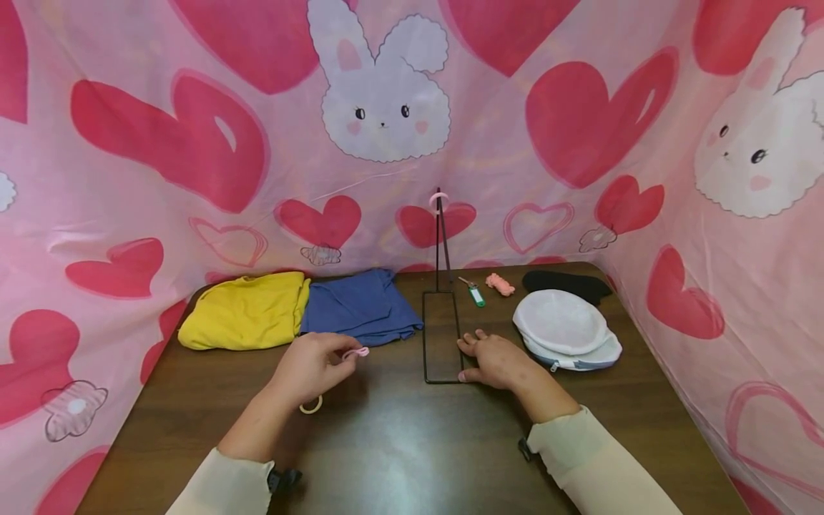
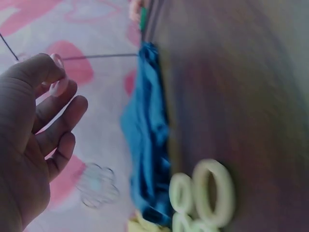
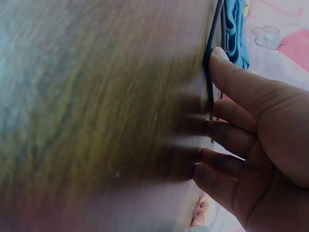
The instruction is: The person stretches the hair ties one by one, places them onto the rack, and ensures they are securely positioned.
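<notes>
My left hand point(image 1: 315, 368) is above the table, pinching a small pink ring point(image 1: 363, 351) between thumb and fingertips; its other fingers are loosely bent in the left wrist view. A black wire stand point(image 1: 424, 336) has a flat rectangular base and a tall upright, with another pink ring point(image 1: 439, 194) near its top. At the base's right side my right hand point(image 1: 498, 360) rests with fingers spread, the thumb touching the wire point(image 3: 209, 77). Beneath the left hand lies a cream ring point(image 1: 311, 413); several such rings point(image 2: 227, 193) show in the left wrist view.
Folded yellow cloth point(image 1: 244, 315) and blue cloth point(image 1: 354, 307) lie at the back left. Right of the stand are a key with a green tag point(image 1: 476, 296), a coral cord bundle point(image 1: 499, 285), a black item point(image 1: 566, 285) and a white zippered pouch point(image 1: 563, 322).
</notes>
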A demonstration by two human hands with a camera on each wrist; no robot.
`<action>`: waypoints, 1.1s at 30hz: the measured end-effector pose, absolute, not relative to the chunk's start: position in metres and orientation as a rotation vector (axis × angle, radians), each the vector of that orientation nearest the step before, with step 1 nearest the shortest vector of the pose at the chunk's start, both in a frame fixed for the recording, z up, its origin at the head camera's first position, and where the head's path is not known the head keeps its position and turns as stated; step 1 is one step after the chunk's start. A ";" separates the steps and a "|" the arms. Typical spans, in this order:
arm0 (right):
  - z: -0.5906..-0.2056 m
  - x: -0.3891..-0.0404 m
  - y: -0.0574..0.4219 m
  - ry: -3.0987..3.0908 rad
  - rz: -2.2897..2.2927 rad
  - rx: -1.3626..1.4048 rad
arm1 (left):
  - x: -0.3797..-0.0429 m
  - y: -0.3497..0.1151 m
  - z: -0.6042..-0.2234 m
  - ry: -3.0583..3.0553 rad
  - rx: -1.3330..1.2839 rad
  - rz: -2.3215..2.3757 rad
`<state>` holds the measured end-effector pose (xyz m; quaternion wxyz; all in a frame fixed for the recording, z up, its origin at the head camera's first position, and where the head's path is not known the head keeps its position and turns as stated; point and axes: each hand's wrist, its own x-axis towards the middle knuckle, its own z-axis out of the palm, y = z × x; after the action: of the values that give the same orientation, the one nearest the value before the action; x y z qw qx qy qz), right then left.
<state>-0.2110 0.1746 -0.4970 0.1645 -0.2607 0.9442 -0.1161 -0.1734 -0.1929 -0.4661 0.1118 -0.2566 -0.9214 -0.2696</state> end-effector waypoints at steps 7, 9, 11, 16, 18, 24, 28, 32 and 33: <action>-0.497 -0.212 0.175 2.689 -0.333 -0.736 | -0.175 -0.167 -0.430 -2.573 -0.915 -0.873; -0.497 -0.212 0.176 2.689 -0.337 -0.735 | -0.176 -0.160 -0.419 -2.542 -0.956 -0.898; -0.498 -0.212 0.176 2.685 -0.338 -0.732 | -0.176 -0.153 -0.408 -2.513 -0.987 -0.921; -0.499 -0.212 0.176 2.681 -0.341 -0.727 | -0.175 -0.135 -0.380 -2.437 -1.040 -0.979; -0.499 -0.212 0.176 2.680 -0.340 -0.717 | -0.175 -0.129 -0.368 -2.411 -1.062 -1.011; -0.500 -0.212 0.175 2.686 -0.335 -0.715 | -0.175 -0.109 -0.338 -2.310 -1.154 -1.058; -0.500 -0.211 0.175 2.697 -0.342 -0.737 | -0.177 -0.100 -0.326 -2.237 -1.213 -1.035; -0.499 -0.211 0.175 2.699 -0.351 -0.726 | -0.181 -0.093 -0.319 -2.200 -1.233 -1.012; -0.499 -0.211 0.175 2.699 -0.351 -0.723 | -0.183 -0.091 -0.317 -2.199 -1.230 -1.011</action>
<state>-0.2107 0.1749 -0.4991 0.1621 -0.2534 0.9457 -0.1228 -0.1828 -0.0911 -0.3173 0.2120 -0.4427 -0.7916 -0.3639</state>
